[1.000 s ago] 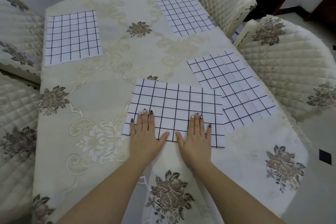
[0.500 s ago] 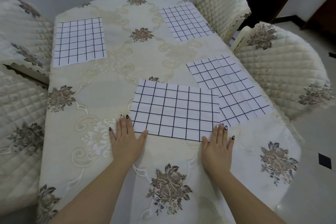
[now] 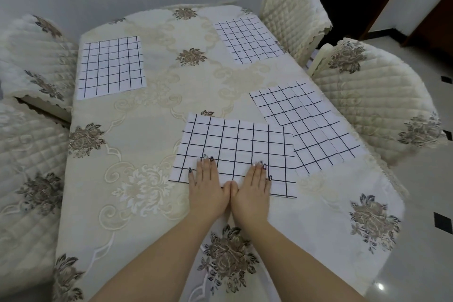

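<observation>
Both hands slid inward: left hand (image 3: 205, 187) and right hand (image 3: 252, 190) press flat-fingered on the rectangular grid-printed cloth (image 3: 235, 147).

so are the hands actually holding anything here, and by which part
Nothing is gripped. The left hand and right hand rest flat, fingers straight, on the near edge of the white rectangular cloth with a black grid.

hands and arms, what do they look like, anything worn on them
The left hand and right hand wear no rings, watch or bracelet that show. Nails are painted, most dark, a few pale. Both forearms are uncovered, with no sleeves in view.
</observation>
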Demonstrator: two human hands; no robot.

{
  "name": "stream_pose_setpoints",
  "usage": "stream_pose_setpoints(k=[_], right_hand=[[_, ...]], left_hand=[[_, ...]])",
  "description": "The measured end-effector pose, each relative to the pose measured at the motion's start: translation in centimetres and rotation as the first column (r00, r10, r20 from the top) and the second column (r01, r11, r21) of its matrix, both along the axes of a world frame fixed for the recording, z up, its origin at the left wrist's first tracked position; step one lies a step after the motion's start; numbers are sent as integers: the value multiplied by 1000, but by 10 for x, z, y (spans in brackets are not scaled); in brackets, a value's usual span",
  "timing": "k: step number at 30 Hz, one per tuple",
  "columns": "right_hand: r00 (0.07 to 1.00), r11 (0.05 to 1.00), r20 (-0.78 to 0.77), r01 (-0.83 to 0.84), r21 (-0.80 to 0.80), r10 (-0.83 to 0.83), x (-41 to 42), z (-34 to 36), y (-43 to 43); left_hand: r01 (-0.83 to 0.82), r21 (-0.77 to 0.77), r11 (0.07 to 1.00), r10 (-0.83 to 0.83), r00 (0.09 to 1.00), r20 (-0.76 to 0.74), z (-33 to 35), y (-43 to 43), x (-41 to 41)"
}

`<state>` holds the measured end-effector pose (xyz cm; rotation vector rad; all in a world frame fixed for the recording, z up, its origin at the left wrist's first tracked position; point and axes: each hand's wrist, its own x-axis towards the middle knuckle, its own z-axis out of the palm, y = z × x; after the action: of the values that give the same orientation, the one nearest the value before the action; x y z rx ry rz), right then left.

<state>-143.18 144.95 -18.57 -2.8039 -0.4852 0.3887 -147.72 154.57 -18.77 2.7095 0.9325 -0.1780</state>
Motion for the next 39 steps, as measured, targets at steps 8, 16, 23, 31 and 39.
stream_pose_setpoints(k=[8,16,23,31,39], right_hand=[[1000,996,15,12,-89,-11,8,-6,-30],[993,991,65,104,-88,-98,14,-13,-59],[971,969,64,234,-83,-229,18,-11,-82],[982,999,188,12,-35,-5,49,10,-31],[984,983,75,-157,-91,164,90,9,33]], left_hand=[[-123,3,992,123,992,4,-13,25,-34],[-227,34,973,227,974,17,-13,39,-40],[-260,4,966,260,965,19,-13,47,-44],[67,122,990,-91,975,203,13,35,19],[258,58,964,-256,966,-28,10,25,91]])
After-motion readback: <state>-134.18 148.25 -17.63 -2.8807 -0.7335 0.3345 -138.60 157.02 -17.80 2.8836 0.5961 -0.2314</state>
